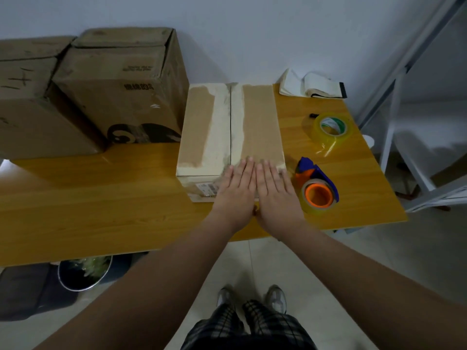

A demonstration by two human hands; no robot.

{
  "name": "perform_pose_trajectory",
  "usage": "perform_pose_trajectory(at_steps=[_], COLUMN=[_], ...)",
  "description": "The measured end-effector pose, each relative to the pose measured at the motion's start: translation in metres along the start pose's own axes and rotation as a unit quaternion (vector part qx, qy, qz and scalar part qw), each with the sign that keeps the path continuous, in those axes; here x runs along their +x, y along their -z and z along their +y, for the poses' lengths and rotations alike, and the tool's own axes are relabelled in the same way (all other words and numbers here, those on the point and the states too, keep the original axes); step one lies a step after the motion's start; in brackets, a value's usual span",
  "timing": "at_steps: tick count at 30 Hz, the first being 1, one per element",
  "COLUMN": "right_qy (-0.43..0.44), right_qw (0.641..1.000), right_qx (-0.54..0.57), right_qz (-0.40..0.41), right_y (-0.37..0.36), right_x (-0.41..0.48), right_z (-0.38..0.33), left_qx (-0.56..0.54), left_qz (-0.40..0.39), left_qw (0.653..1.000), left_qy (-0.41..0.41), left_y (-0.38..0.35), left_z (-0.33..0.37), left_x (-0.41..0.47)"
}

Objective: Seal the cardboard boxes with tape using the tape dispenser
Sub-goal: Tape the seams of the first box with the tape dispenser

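Note:
A flat cardboard box [227, 122] lies on the wooden table [101, 198], its two top flaps meeting at a dark centre seam bordered by pale torn strips. My left hand [236, 188] and my right hand [274, 189] lie side by side, fingers straight, pressing flat on the box's near edge over the right flap. The tape dispenser [316, 188], blue and orange with a clear tape roll, rests on the table just right of my right hand. Neither hand holds anything.
A loose roll of clear tape [332, 128] lies at the right of the table. Two large cardboard boxes [121, 84] stand at the back left. An open notebook [312, 84] lies at the back right. A bin [84, 272] sits under the table; white shelving [404, 97] stands right.

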State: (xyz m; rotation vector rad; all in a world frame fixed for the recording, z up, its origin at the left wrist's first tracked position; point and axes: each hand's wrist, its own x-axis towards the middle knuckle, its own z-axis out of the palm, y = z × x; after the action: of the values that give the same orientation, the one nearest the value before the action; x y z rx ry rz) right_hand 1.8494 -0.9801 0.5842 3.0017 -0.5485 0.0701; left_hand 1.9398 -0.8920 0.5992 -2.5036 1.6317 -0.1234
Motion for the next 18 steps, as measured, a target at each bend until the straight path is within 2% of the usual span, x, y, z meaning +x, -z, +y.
perform_pose_trajectory(at_steps=[3,8,12,15,18], right_qy=[-0.016,-0.015,0.0,0.004,-0.027], right_qw=[0.998,0.999,0.999,0.998,1.0], right_qx=[-0.053,-0.044,-0.047,-0.045,0.008], right_qz=[0.003,0.001,-0.023,-0.034,0.014], right_y=[-0.005,-0.005,0.005,0.01,0.021], right_x=[-0.006,-0.004,-0.003,-0.003,0.006], right_z=[0.0,0.007,0.015,0.018,0.008], left_qx=[0.003,0.004,0.003,-0.037,-0.095], left_qz=[0.037,0.022,0.012,0.004,0.04], left_qw=[0.999,0.998,0.998,0.996,0.993], left_qy=[-0.01,0.065,0.063,0.081,0.051], left_y=[-0.01,-0.026,-0.027,-0.03,-0.025], left_z=[-0.024,-0.106,-0.113,-0.125,-0.141], left_x=[-0.01,-0.058,-0.065,-0.078,-0.079])
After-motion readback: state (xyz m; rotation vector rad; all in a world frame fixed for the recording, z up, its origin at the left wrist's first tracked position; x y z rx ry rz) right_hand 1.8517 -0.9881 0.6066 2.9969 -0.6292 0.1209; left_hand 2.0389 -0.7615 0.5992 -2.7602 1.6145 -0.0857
